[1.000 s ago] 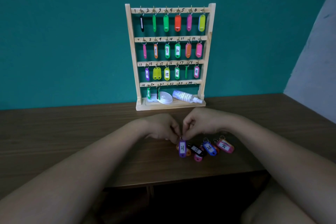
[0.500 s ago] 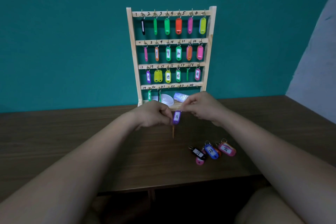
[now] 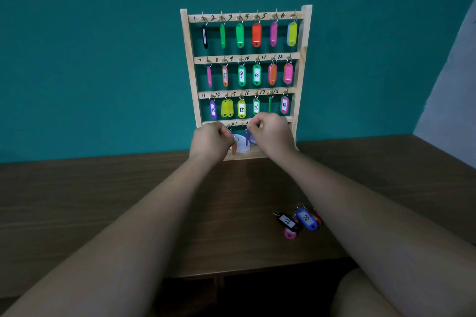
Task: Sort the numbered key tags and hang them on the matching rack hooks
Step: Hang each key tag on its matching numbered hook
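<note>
The pale wooden four-rail rack (image 3: pixel 186 59) stands at the far side of the brown wooden table (image 3: pixel 103 201), against the teal wall. Its upper three rails are full of coloured tags. Both hands work at the bottom rail.

The right hand (image 3: pixel 271 136) has its fingers curled and pinches the ring end of a slim purple plastic key tag (image 3: pixel 247 137). This tag hangs edge-on just under the hook labelled 21, apparently so the ring can slip over it.

Just to the left, the left hand (image 3: pixel 210 140) is also curled. An orange plastic key tag (image 3: pixel 234 149) dangles from its fingertips, seemingly kept aside for a later hook.

On the near right of the table the unsorted tags lie touching: a black tag marked 22 (image 3: pixel 287 221), a blue tag marked 23 (image 3: pixel 306 218) and a pink tag (image 3: pixel 290 234).
</note>
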Tool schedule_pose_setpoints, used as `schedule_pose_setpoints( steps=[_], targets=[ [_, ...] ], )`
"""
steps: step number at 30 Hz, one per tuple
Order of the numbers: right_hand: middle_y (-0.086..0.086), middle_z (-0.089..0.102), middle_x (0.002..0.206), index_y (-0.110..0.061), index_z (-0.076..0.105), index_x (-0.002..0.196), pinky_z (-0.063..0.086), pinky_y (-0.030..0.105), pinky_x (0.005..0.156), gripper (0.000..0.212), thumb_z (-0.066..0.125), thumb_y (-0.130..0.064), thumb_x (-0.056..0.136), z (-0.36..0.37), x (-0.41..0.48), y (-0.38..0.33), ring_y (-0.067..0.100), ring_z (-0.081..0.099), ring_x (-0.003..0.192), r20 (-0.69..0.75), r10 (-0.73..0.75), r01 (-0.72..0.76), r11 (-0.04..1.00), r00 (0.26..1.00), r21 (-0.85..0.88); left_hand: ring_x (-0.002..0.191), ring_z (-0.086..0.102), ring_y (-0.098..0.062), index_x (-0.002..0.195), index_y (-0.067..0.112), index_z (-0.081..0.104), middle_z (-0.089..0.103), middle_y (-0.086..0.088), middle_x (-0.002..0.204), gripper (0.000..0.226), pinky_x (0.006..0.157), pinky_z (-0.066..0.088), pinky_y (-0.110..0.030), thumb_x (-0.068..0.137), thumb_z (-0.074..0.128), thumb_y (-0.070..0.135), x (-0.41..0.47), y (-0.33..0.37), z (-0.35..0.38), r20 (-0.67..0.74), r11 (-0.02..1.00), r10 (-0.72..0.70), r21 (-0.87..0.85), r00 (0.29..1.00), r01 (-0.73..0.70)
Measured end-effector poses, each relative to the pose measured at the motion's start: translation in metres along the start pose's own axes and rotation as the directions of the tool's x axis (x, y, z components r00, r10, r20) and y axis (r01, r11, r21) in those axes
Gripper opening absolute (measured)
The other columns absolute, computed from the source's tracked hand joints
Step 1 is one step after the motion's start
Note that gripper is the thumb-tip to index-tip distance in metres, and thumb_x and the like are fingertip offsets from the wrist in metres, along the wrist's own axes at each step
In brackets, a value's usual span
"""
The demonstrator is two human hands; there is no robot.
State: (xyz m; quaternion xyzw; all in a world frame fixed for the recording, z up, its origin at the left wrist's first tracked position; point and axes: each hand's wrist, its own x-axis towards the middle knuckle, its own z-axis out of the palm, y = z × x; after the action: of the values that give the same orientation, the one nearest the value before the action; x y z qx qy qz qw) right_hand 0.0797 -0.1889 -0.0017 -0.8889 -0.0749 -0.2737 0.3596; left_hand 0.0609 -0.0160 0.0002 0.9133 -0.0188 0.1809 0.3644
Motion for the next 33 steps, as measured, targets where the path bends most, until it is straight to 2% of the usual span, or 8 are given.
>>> schedule_pose_setpoints(
  steps=[6, 12, 17, 20, 22, 24, 29, 33],
  targets=[
    [-0.016, 0.067, 0.08, -0.021, 0.079, 0.085, 0.032, 0.02, 0.052, 0.019, 0.067, -0.023, 0.1, 0.013, 0.01, -0.002, 0.0, 0.058, 0.067, 0.017, 0.142, -0.143, 0.988, 0.99, 0.063, 0.088, 0.068, -0.013, 0.082, 0.021, 0.077, 0.075, 0.009, 0.085, 0.014, 0.076, 0.053, -0.026, 0.09, 0.066, 0.017, 0.007, 0.0, 0.008, -0.028, 0.982, -0.053, -0.182, 0.998, 0.047],
    [-0.007, 0.074, 0.081, -0.018, 0.079, 0.08, 0.045, 0.022, 0.058, 0.018, 0.069, -0.019, 0.095, 0.022, 0.015, -0.01, 0.01, 0.066, 0.075, -0.007, 0.216, -0.212, 0.964, 0.976, 0.159, 0.088, 0.068, -0.012, 0.083, 0.019, 0.079, 0.075, 0.009, 0.086, 0.015, 0.08, 0.056, -0.031, 0.092, 0.068, 0.014, 0.013, 0.005, 0.013, -0.014, 0.946, -0.104, -0.311, 0.994, 0.095],
    [0.001, 0.06, 0.062, -0.015, 0.064, 0.062, 0.035, 0.026, 0.052, 0.026, 0.063, -0.016, 0.088, 0.027, 0.012, -0.013, 0.021, 0.06, 0.062, -0.017, 0.292, -0.291, 0.955, 0.956, 0.054, 0.091, 0.07, -0.016, 0.088, 0.018, 0.078, 0.076, 0.004, 0.088, 0.006, 0.085, 0.057, -0.033, 0.092, 0.074, 0.016, 0.018, 0.014, 0.024, -0.034, 0.881, -0.172, -0.452, 0.985, 0.138],
    [0.001, 0.043, 0.053, -0.017, 0.047, 0.054, 0.025, 0.029, 0.05, 0.039, 0.063, -0.015, 0.089, 0.022, 0.009, -0.014, 0.02, 0.042, 0.051, 0.01, 0.289, -0.289, 0.957, 0.957, 0.031, 0.089, 0.069, -0.016, 0.084, 0.02, 0.075, 0.074, 0.004, 0.085, 0.009, 0.077, 0.054, -0.029, 0.093, 0.075, 0.018, 0.02, 0.019, 0.028, -0.048, 0.869, -0.208, -0.469, 0.977, 0.162],
    [0.002, 0.041, 0.054, -0.018, 0.044, 0.056, 0.023, 0.03, 0.05, 0.038, 0.062, -0.016, 0.09, 0.018, 0.007, -0.015, 0.022, 0.04, 0.053, 0.015, 0.28, -0.28, 0.96, 0.96, 0.027, 0.087, 0.068, -0.017, 0.082, 0.02, 0.075, 0.074, 0.005, 0.082, 0.011, 0.07, 0.05, -0.027, 0.092, 0.075, 0.019, 0.021, 0.021, 0.031, -0.066, 0.867, -0.238, -0.464, 0.969, 0.181],
    [0.003, 0.045, 0.057, -0.017, 0.049, 0.057, 0.025, 0.029, 0.051, 0.032, 0.062, -0.015, 0.087, 0.016, 0.005, -0.015, 0.022, 0.044, 0.056, 0.023, 0.274, -0.275, 0.961, 0.961, 0.035, 0.085, 0.068, -0.016, 0.076, 0.022, 0.072, 0.072, 0.006, 0.078, 0.016, 0.065, 0.048, -0.025, 0.091, 0.075, 0.019, 0.022, 0.022, 0.033, -0.085, 0.87, -0.259, -0.453, 0.962, 0.194],
    [0.015, 0.062, 0.065, -0.004, 0.062, 0.064, 0.037, 0.031, 0.056, 0.023, 0.064, -0.016, 0.084, 0.012, -0.002, -0.008, 0.027, 0.057, 0.061, 0.052, 0.246, -0.247, 0.969, 0.968, 0.021, 0.085, 0.069, -0.018, 0.071, 0.022, 0.076, 0.074, 0.007, 0.077, 0.016, 0.075, 0.059, -0.032, 0.082, 0.065, 0.019, 0.023, 0.024, 0.036, -0.108, 0.892, -0.296, -0.388, 0.949, 0.234],
    [0.018, 0.068, 0.07, 0.0, 0.071, 0.072, 0.054, 0.039, 0.06, 0.022, 0.064, -0.017, 0.085, 0.005, -0.005, -0.001, 0.032, 0.067, 0.07, 0.055, 0.235, -0.236, 0.972, 0.971, 0.018, 0.075, 0.069, -0.014, 0.068, 0.022, 0.077, 0.073, 0.009, 0.071, 0.024, 0.066, 0.057, -0.026, 0.073, 0.054, 0.025, 0.024, 0.021, 0.04, -0.115, 0.926, -0.268, -0.304, 0.956, 0.223]
  ],
)
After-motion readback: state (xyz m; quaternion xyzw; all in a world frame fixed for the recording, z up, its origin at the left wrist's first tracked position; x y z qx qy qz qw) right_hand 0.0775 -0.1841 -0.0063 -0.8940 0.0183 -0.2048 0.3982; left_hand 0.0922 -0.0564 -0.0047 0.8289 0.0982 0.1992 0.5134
